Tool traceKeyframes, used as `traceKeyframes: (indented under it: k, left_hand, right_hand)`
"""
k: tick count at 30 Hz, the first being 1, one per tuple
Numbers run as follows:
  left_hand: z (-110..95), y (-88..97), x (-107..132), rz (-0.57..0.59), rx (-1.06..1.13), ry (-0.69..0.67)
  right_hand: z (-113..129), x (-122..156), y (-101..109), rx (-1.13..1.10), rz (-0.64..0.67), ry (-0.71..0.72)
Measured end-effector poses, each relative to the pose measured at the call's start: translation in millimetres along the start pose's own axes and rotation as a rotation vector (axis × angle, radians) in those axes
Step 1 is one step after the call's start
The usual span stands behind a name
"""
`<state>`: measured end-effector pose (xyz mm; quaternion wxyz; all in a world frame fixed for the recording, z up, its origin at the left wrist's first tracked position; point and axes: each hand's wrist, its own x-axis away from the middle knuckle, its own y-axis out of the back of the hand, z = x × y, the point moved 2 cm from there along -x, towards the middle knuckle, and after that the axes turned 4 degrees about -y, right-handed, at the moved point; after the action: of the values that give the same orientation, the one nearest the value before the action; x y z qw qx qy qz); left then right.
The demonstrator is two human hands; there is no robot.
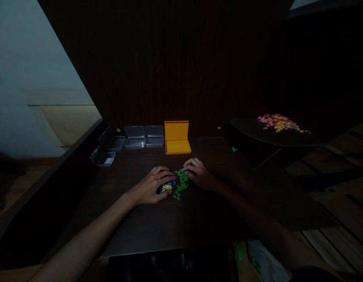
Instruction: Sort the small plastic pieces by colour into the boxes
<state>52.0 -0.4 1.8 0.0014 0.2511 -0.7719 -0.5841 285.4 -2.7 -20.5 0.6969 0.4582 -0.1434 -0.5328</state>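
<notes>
The left hand (158,182) is curving, unclenched, around one yellow-and-blue cluster (166,187), the right hand (198,174), grip unclear, is bending beside one green pile (183,182) between both, and four clear boxes (135,143) and one orange box (178,147) are standing beyond.

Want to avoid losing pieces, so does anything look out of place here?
A small green object, too indistinct to identify, looks stray near the far right corner of the dark brown table, apart from the loose bright-green plastic pieces between the left hand and right hand.
</notes>
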Motion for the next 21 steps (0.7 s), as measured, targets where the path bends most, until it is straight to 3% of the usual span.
traceKeyframes:
  k: [21]
  left_hand:
    - [-2.5, 1.7, 0.0, -0.013, 0.038, -0.01]
  right_hand:
    - [-1.2, -1.2, 0.2, 0.027, -0.037, 0.013]
